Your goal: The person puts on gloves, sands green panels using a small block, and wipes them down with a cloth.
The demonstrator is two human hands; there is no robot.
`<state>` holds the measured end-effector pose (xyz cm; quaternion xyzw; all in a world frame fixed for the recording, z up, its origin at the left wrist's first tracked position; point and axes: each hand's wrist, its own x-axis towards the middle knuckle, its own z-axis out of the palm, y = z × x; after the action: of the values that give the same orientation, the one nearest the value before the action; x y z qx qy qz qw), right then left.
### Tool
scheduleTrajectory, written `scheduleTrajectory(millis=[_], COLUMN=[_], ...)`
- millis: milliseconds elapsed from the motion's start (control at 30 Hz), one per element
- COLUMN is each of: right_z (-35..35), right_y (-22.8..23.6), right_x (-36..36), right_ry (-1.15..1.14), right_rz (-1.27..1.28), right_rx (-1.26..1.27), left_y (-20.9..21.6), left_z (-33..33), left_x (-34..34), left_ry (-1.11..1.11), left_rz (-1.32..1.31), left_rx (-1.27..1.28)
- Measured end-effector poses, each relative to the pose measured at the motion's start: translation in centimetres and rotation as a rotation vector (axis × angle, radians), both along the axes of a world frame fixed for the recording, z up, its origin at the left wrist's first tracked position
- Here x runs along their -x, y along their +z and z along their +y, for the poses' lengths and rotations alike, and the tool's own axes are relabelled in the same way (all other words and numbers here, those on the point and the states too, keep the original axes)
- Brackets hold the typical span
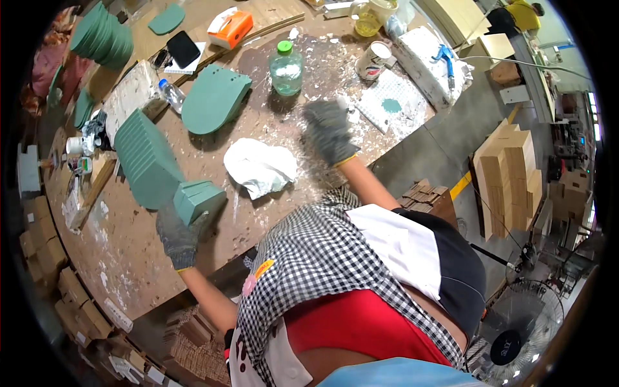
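Observation:
My left hand [179, 237], in a dark grey glove, grips a small stack of green flat pieces [196, 198] near the table's front left. That stack touches or overlaps the end of a longer fanned row of green pieces [147, 158]. My right hand [329, 132], gloved too, is above the table and smeared by motion, so its fingers are unclear. Between the hands lies a crumpled white cloth or plastic [260, 168]. A green rounded panel [215, 100] rests behind it. Near my right hand are a green-capped bottle [285, 72] and a white board with a green smear [391, 104].
Farther back are an orange tissue box [230, 29], a phone [184, 49], a tall stack of green panels [103, 39] and a can [374, 61]. A blue air gun [445, 61] lies at the right. Stacked boards [509, 180] and a fan [506, 345] stand beyond the table.

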<state>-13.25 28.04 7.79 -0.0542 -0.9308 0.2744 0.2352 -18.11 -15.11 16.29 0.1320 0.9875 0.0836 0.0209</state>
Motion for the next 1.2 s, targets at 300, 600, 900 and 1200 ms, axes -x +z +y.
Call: scheduleTrajectory(millis=[300,600,900,1200], right_z=[2.9,-15.7,-22.3,-20.1], right_y=[0.9,5.5,3.8,3.7], right_x=[1.1,7.0,8.8,7.6], right_ry=[-0.122,0.55,0.518,0.416], right_rz=[-0.288,-0.375,-0.491,-0.502], right_rx=[0.963,1.443,2.278,2.336], left_y=[0.5,0.8,0.3,1.6], left_z=[2.5,2.1,2.4,4.1], left_x=[2.4,2.4,1.2,0.5], left_ry=[-0.239,-0.138,0.008,0.005], left_rz=[-0.033,-0.089,-0.074,-0.004], left_rx=[0.026,-0.045,-0.228,-0.023])
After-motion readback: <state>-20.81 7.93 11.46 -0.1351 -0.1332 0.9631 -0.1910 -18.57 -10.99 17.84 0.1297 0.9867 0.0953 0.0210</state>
